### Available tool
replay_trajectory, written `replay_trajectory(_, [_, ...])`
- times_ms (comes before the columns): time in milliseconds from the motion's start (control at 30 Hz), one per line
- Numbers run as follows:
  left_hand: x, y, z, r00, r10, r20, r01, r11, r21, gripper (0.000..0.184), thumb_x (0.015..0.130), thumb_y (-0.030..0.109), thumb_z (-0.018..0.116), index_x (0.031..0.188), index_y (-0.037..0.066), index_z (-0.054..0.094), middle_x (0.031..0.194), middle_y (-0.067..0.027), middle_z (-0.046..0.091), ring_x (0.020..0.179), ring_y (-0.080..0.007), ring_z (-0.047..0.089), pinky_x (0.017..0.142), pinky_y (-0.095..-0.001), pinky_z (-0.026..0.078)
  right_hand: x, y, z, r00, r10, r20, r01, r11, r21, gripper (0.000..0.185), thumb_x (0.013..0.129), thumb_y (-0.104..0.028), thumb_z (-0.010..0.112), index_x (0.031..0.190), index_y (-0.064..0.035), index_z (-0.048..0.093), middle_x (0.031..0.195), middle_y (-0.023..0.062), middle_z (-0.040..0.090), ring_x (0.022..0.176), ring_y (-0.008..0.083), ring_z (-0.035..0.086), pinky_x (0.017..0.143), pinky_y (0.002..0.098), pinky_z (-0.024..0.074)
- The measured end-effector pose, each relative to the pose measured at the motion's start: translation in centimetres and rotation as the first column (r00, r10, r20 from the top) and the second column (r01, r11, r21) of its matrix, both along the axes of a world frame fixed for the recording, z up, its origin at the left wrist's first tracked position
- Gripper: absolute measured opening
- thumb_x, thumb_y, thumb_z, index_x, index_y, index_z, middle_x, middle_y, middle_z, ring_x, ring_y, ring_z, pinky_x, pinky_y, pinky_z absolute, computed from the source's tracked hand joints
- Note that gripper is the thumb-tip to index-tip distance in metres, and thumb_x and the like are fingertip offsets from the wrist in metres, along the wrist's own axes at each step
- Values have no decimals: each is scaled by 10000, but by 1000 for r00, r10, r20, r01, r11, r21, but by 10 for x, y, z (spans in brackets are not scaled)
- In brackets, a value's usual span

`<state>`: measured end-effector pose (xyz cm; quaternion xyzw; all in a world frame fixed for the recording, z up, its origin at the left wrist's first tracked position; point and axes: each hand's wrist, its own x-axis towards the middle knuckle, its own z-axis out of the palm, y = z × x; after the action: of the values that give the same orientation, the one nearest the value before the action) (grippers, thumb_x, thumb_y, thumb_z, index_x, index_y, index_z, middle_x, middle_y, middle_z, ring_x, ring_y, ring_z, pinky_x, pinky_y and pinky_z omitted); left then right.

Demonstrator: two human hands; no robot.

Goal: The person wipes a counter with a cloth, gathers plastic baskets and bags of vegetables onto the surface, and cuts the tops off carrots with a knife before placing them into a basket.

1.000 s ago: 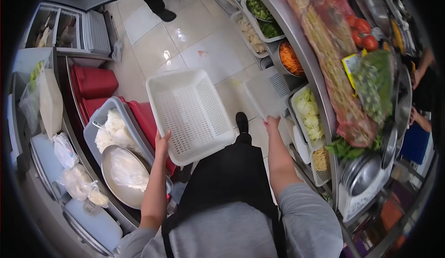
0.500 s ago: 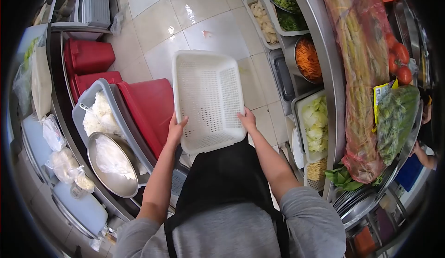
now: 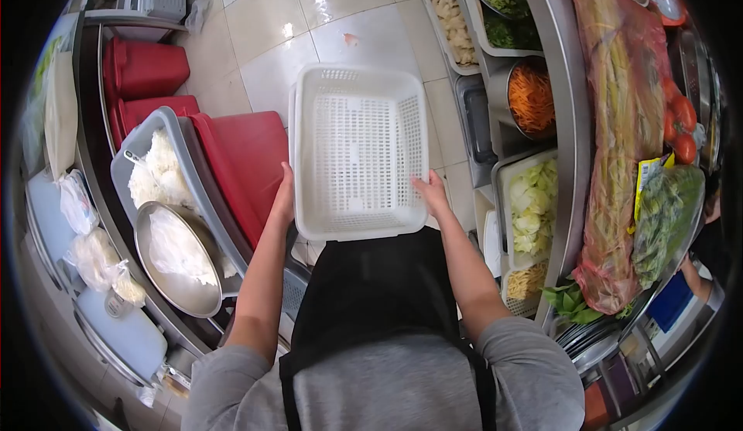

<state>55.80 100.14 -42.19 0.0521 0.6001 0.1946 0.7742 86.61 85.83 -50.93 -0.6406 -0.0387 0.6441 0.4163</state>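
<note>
A white perforated plastic basket point(image 3: 360, 160) is held in front of my body, its open top facing me. A second white edge shows along its left side; I cannot make out whether it is another container. On the left edge rests my left hand point(image 3: 285, 196), thumb up along the side and the other fingers hidden behind. My right hand point(image 3: 431, 193) grips the right wall, with its thumb over the rim. Inside the basket I see only its bare slotted base and walls. Below it hangs my black apron point(image 3: 371, 288).
To the left are red bins point(image 3: 244, 164), a grey tub point(image 3: 182, 141) of white shredded food and a metal bowl point(image 3: 182, 292). Along the right stand containers of shredded carrot point(image 3: 531, 100) and cut pale-green vegetable point(image 3: 532, 206). A steel counter edge point(image 3: 563, 121) borders them. Tiled floor point(image 3: 271, 44) lies ahead.
The basket has moved slightly right and tilted to face me more squarely. My left thumb has shifted off the rim to the side. The foot ahead has nearly left view.
</note>
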Motion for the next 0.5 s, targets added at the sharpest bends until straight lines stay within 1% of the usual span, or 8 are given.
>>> replay_trajectory(33, [-8, -3, -11, 986, 77, 147, -67, 995, -72, 518, 872, 249, 467, 1318, 92, 255, 1194, -128, 456, 1048, -204, 469, 857, -311, 394, -1, 1, -1, 1000, 6, -3, -6, 1000, -1, 245, 767, -28, 569, 997, -4, 488, 929, 85, 582, 819, 162, 565, 714, 303, 465])
replay_trajectory(67, [-7, -7, -13, 986, 81, 145, -70, 995, -75, 518, 872, 249, 467, 1318, 92, 255, 1194, -128, 456, 1048, -204, 469, 857, -311, 394, -1, 0, -3, 1000, 1, -18, -1, 1000, 16, 250, 773, -20, 559, 1010, -5, 483, 939, 86, 581, 828, 162, 564, 721, 306, 465])
replay_trajectory(133, [-2, -13, -19, 947, -225, -229, 272, 941, 202, 522, 861, 240, 491, 1311, 84, 275, 1178, -116, 473, 1007, -176, 494, 826, -283, 415, 3, -2, -8, 1000, -6, -28, 7, 1000, 30, 255, 778, -11, 550, 1023, -5, 478, 949, 87, 580, 837, 162, 564, 728, 310, 465])
replay_trajectory(233, [-2, -15, -28, 952, -195, -235, 256, 929, 266, 508, 824, 130, 531, 1282, 67, 320, 1119, -108, 503, 931, -175, 536, 752, -292, 469, 9, -4, -12, 996, 1, -87, -4, 999, -40, 264, 781, -7, 543, 1036, -9, 478, 964, 87, 577, 853, 162, 561, 736, 305, 462])
replay_trajectory(267, [1, -15, -26, 952, -194, -235, 255, 931, 263, 508, 824, 130, 531, 1282, 67, 320, 1119, -108, 503, 931, -175, 536, 752, -292, 469, 8, -4, -10, 999, 15, -40, -16, 1000, -19, 263, 778, -14, 546, 1032, -8, 480, 947, 83, 581, 828, 155, 564, 722, 292, 463])
replay_trajectory(333, [10, -14, -22, 894, -204, -400, 331, 900, 282, 477, 791, 36, 532, 1243, 61, 383, 1046, -98, 542, 870, -168, 557, 719, -293, 482, 6, -4, -8, 1000, 27, 8, -27, 1000, -1, 262, 775, -21, 549, 1027, -6, 481, 929, 80, 586, 803, 148, 567, 707, 280, 464])
replay_trajectory(433, [1, -17, -41, 896, -217, -387, 351, 881, 318, 417, 768, -25, 518, 1174, 49, 459, 975, -82, 571, 808, -155, 572, 677, -280, 494, 8, -9, -6, 991, 51, 124, -57, 997, 53, 279, 769, -34, 564, 1036, -21, 485, 938, 74, 584, 837, 155, 557, 737, 277, 443])
replay_trajectory(500, [-3, -14, -48, 928, -187, -322, 292, 902, 318, 374, 755, -45, 524, 1117, 47, 502, 918, -72, 588, 764, -144, 578, 650, -268, 500, 15, -3, -6, 907, 321, 272, -337, 942, 11, 296, 783, -119, 572, 1052, -38, 481, 1011, 80, 549, 909, 164, 524, 769, 274, 421])
